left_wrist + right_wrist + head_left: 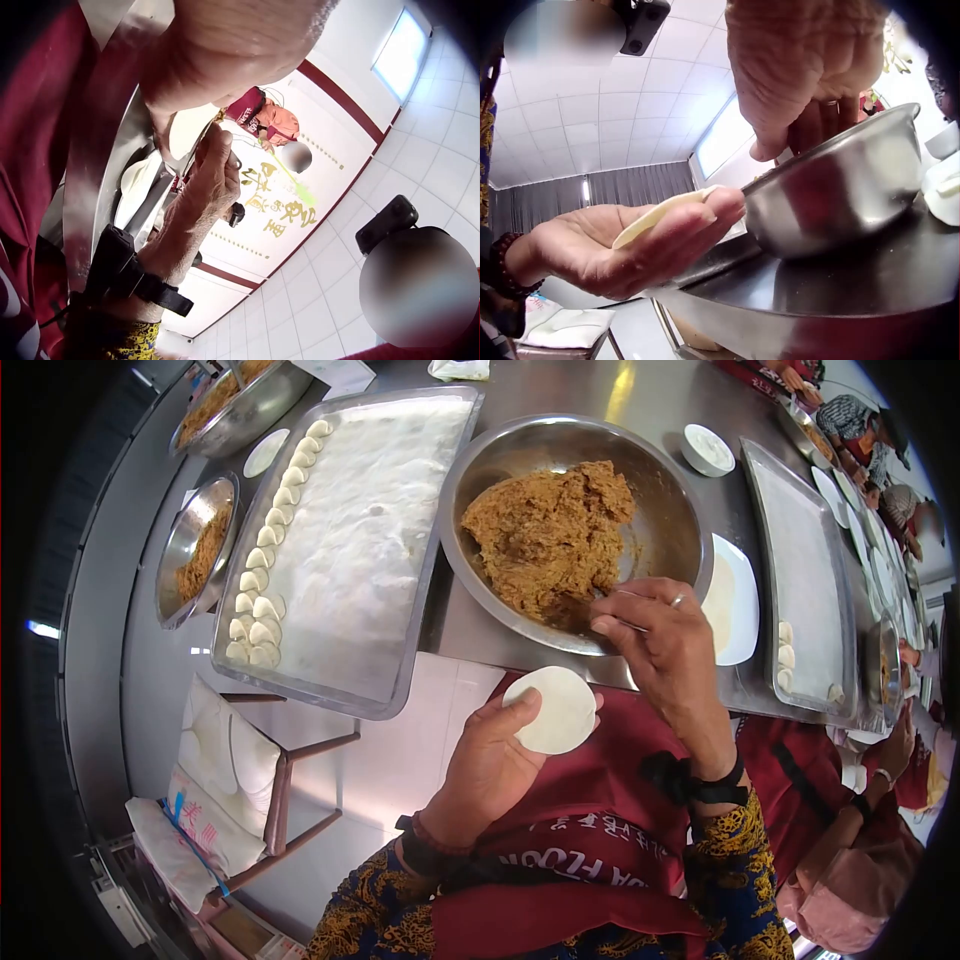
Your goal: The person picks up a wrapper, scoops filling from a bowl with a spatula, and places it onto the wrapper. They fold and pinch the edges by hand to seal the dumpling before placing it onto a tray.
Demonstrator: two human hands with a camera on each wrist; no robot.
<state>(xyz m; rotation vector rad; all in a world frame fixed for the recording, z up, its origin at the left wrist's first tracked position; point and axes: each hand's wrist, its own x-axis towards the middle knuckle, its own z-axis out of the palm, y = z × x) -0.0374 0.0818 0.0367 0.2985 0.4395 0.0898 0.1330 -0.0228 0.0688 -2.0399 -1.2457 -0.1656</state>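
A round, pale dumpling wrapper (555, 722) lies across the fingers of my left hand (480, 765), the thumb over its edge. In the right wrist view the wrapper (660, 217) appears edge-on, slightly curved along the fingers. My right hand (668, 650) pinches a thin metal utensil (630, 624) at the near right rim of a large steel bowl (665, 490); its working end is hidden in the filling. Brown minced filling (550, 535) is heaped at the bowl's left and middle. The left hand is just in front of the bowl, below the table edge.
Left of the bowl stands a floured tray (365, 540) with a row of folded dumplings (265, 635) along its left side. A plate of wrappers (738, 605) and a small white bowl (708, 450) are on the right, before another tray (815, 590). A chair (235, 770) stands lower left.
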